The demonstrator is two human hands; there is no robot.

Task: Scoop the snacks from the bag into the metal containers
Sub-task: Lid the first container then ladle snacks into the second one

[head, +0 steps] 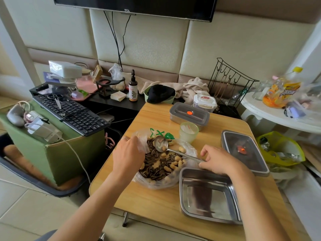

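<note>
While the left hand (pixel 128 154) grips the rim of a clear plastic bag (pixel 156 183) on the wooden desk (pixel 147 202), the right hand (pixel 218 160) pinches the handle of a metal spoon (pixel 160 144). The spoon's bowl lies inside the bag, over mixed sunflower seeds and peanuts (pixel 156 164). An open metal container (pixel 191 202) sits just beside the bag, below the right hand. A lid (pixel 246 153) lies to the right. A closed metal container (pixel 189 113) stands farther back, behind a green cup (pixel 188 132).

clear bag (pixel 157 184) of striped seeds (pixel 152 161) and peanuts (pixel 174 164) lies open by the tabletop's left edge, spoon (pixel 160 145) in its mouth — empty metal container (pixel 208 199) just beside it at the near edge, lidded container (pixel 189 115) at the far edge.
</note>
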